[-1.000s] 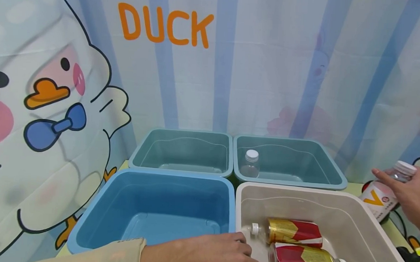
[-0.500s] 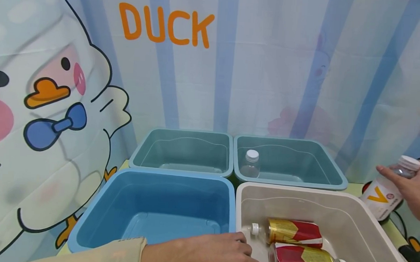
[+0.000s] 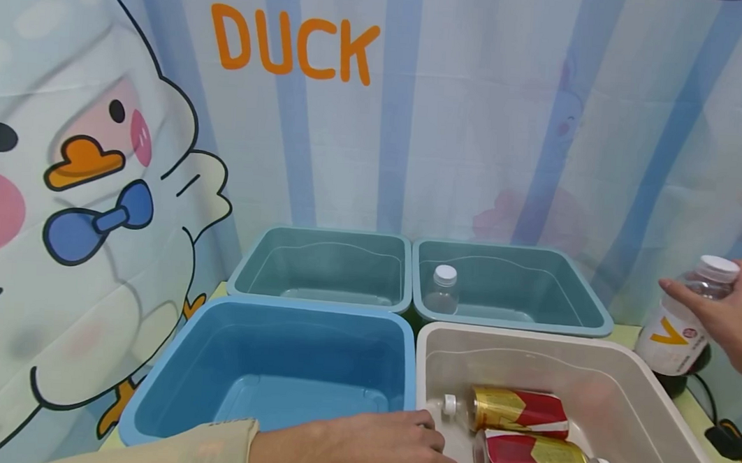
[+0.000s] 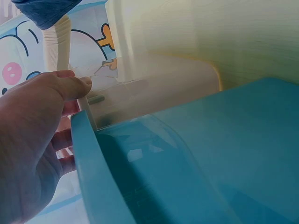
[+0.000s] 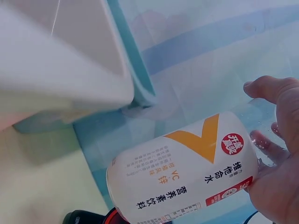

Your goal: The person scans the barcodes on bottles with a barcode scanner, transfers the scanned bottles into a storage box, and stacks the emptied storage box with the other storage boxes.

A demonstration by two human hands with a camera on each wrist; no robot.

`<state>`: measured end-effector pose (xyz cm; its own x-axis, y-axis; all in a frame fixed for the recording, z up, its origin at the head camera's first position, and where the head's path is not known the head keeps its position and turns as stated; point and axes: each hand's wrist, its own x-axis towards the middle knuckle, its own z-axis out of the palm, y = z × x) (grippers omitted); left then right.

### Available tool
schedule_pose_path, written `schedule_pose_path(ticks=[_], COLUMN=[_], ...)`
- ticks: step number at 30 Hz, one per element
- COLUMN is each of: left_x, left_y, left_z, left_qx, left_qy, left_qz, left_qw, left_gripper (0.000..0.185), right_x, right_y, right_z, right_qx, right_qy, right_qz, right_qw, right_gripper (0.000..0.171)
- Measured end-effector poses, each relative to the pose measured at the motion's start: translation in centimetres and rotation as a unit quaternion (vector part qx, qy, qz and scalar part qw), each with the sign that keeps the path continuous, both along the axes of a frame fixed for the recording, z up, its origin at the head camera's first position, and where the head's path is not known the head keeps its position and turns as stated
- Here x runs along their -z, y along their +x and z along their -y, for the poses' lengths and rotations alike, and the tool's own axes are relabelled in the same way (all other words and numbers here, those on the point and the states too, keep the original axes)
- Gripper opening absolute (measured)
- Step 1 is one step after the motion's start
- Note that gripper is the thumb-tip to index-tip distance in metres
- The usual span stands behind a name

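My right hand (image 3: 731,320) grips a clear plastic bottle (image 3: 674,338) by its shoulder, just under the white cap. A white label with an orange V wraps the bottle (image 5: 182,172). It is tilted, beyond the right rim of the beige bin (image 3: 529,338). My left hand (image 3: 359,448) rests by the rims where the blue bin (image 3: 266,306) and beige bin meet, fingers loosely bent. In the left wrist view, that hand's fingers (image 4: 63,140) lie beside the blue rim. Two bottles with red and gold labels, an upper one (image 3: 522,411) and a lower one (image 3: 538,460), lie in the beige bin.
Behind stand two teal bins, one on the left (image 3: 320,236) and one on the right (image 3: 502,249). The right one holds a small clear bottle (image 3: 443,291) with a white cap. A black and yellow object (image 3: 731,443) lies at the right table edge. A printed duck curtain (image 3: 465,124) hangs behind.
My right hand has lifted the bottle a little, and the bottle has turned more upright. My left hand and the bins have stayed in place.
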<state>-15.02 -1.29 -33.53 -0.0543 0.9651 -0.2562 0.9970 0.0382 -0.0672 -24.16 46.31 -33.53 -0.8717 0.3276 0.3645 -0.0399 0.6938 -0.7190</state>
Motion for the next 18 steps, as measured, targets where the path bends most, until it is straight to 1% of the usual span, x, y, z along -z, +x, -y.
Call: schedule_pose_path(ticks=[6, 12, 18], left_x=[0.0, 0.0, 0.1], left_y=[0.0, 0.0, 0.0], left_z=[0.0, -0.1, -0.1], left_qx=[0.0, -0.003, -0.002], left_qy=[-0.002, -0.002, -0.002], left_qz=[-0.003, 0.0, -0.004], left_qw=[1.0, 1.0, 1.0], left_gripper=[0.047, 0.049, 0.049], right_x=[-1.7, -3.0, -4.1], right_y=[0.1, 0.1, -0.1], right_z=[1.5, 3.3, 5.3], right_qx=[-0.018, -0.042, -0.049], right_qy=[0.018, 0.072, 0.115], right_qz=[-0.001, -0.032, -0.05], right_qw=[1.0, 0.996, 0.991], right_gripper=[0.083, 0.077, 0.077])
